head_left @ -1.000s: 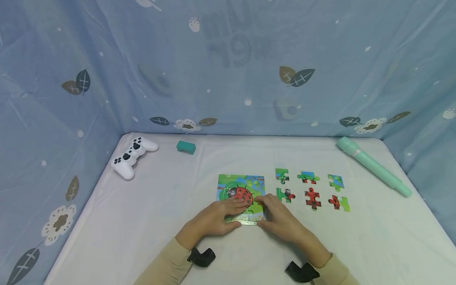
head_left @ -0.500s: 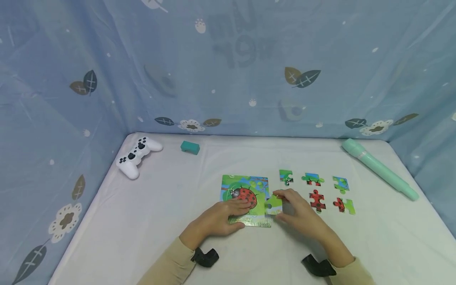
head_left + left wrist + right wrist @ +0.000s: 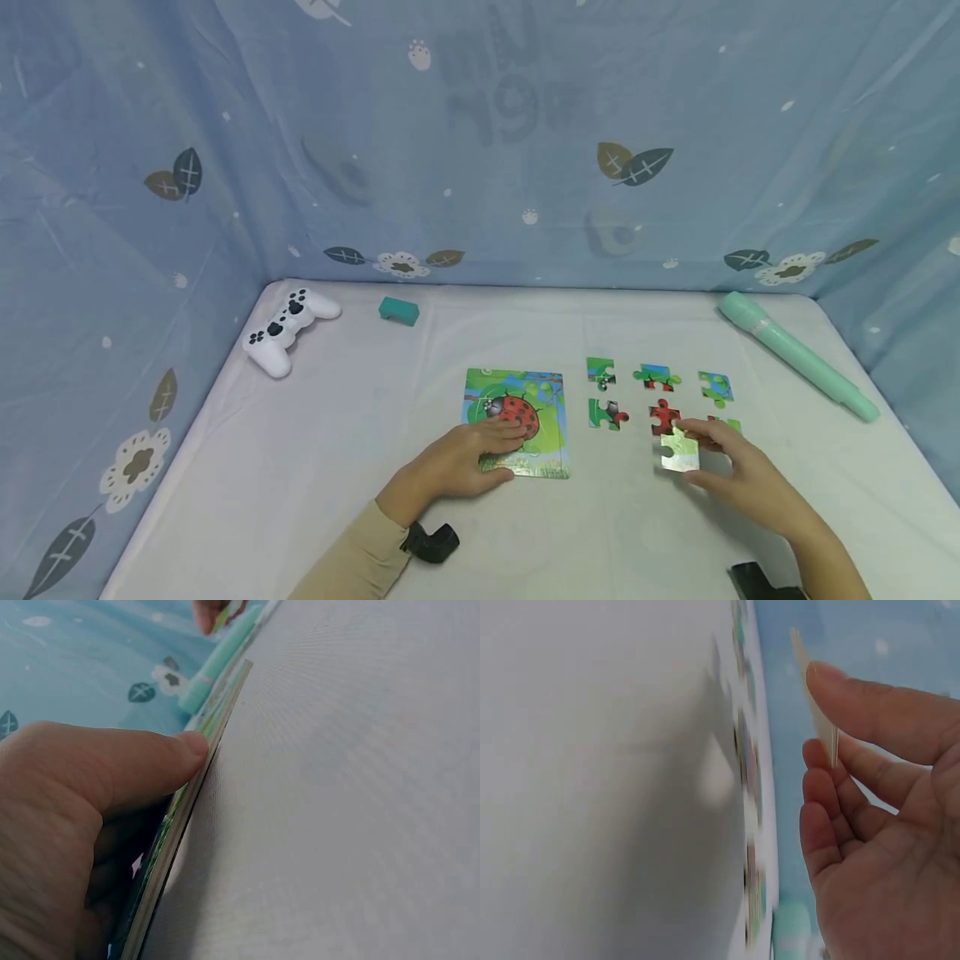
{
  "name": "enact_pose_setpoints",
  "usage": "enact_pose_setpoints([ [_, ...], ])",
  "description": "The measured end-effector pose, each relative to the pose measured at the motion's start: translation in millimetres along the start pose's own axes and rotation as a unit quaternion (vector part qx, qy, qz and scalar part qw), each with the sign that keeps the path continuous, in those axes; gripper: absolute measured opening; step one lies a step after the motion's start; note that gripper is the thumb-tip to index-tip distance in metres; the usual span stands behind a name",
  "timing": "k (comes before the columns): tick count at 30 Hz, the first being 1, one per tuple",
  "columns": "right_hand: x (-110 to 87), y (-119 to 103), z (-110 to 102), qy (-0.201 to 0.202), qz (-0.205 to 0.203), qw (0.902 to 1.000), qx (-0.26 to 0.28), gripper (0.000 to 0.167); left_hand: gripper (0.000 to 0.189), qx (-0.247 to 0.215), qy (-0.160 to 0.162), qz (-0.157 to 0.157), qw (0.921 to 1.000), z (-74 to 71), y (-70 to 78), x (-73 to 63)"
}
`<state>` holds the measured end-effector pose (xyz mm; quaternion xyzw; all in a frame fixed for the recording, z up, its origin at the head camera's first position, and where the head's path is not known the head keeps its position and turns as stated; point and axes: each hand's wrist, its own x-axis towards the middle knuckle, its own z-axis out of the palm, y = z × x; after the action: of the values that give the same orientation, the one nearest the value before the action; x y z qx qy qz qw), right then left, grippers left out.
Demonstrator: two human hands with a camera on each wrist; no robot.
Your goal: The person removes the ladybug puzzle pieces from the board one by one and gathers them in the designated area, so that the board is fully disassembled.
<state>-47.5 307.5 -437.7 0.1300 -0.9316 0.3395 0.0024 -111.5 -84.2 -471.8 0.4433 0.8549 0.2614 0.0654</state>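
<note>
The ladybug jigsaw puzzle (image 3: 543,404) lies in its tray at the middle of the table in the head view. My left hand (image 3: 457,458) rests on its lower left, fingers laid over the picture. In the left wrist view the thumb (image 3: 150,761) lies along the tray's edge. To the right, my right hand (image 3: 742,479) pinches a green jigsaw piece (image 3: 681,452) between thumb and fingers. The right wrist view shows this piece (image 3: 817,709) edge-on, raised off the table with its shadow below. It overlaps a red spotted jigsaw piece (image 3: 663,414) in the head view.
Loose jigsaw pieces lie in two rows right of the tray, among them a green one (image 3: 600,372) and a blue-green one (image 3: 656,377). A white game controller (image 3: 288,332), a teal block (image 3: 399,311) and a mint-green microphone-shaped object (image 3: 798,357) lie farther back. Patterned curtains (image 3: 480,167) surround the table.
My right hand has lifted the green jigsaw piece off the puzzle's right side and carried it right, in front of the loose pieces. My left hand has stayed on the puzzle.
</note>
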Motion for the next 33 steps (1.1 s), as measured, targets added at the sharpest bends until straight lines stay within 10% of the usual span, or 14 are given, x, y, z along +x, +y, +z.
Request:
enact_pose_setpoints([
  [16, -46.3, 56, -21, -0.003, 0.086, 0.996, 0.024, 0.056, 0.045, -0.003, 0.011, 0.014, 0.9998, -2.6, 0.6, 4.5],
  [33, -45.9, 58, -13, 0.012, 0.041, 0.9987, 0.027, 0.051, 0.045, -0.009, 0.009, 0.006, 0.9999, -0.3, -0.1, 0.5],
])
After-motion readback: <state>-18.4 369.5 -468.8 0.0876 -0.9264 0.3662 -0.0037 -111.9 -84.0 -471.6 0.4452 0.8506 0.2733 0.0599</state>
